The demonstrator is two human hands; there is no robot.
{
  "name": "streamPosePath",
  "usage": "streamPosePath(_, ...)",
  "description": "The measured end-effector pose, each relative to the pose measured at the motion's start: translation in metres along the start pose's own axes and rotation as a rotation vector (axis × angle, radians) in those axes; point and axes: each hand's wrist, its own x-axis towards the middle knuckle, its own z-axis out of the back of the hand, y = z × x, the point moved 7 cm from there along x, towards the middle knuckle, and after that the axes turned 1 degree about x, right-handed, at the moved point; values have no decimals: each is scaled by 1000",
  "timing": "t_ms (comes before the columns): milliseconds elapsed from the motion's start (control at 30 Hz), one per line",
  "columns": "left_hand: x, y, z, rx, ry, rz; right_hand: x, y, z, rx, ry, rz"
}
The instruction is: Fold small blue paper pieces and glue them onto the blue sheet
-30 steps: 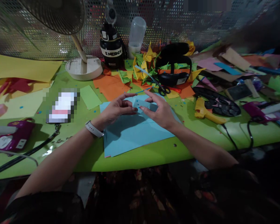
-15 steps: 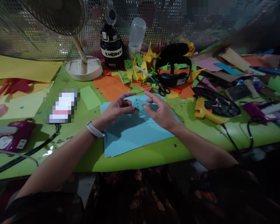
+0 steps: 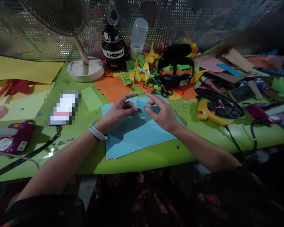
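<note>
My left hand (image 3: pixel 117 113) and my right hand (image 3: pixel 162 114) meet over a stack of light blue paper sheets (image 3: pixel 137 134) on the green table (image 3: pixel 156 154). Between the fingertips of both hands is a small folded piece of light blue paper (image 3: pixel 142 105), pinched from either side. The left wrist wears a white watch band (image 3: pixel 97 132). Both forearms reach in from the near edge.
Black scissors (image 3: pixel 162 88) lie just beyond the hands among orange paper (image 3: pixel 113 88) and folded paper shapes. A yellow glue gun (image 3: pixel 207 114) sits right, a fan base (image 3: pixel 85 68) and black bottle (image 3: pixel 113 50) behind, a purple device (image 3: pixel 11 140) with cable at left.
The hands stay over the blue paper. The fingers have shifted slightly on the small folded piece; the left wrist has edged a little to the right.
</note>
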Motion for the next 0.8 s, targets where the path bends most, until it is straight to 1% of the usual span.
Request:
streamPosePath(200, 0, 0, 0, 8, 7, -6, 0, -1, 0, 5, -3, -4)
streamPosePath(500, -1, -2, 0, 7, 2, 19, 0, -4, 1, 43, 8, -92)
streamPosePath(633, 1, -3, 9, -35, -52, 15, 2, -9, 4, 77, -19, -122)
streamPosePath(733, 3, -3, 21, -23, -160, -28, 4, -14, 8, 107, -53, -143)
streamPosePath(800, 4, -3, 25, -11, -204, -48, 6, -16, 10, 143, -69, -163)
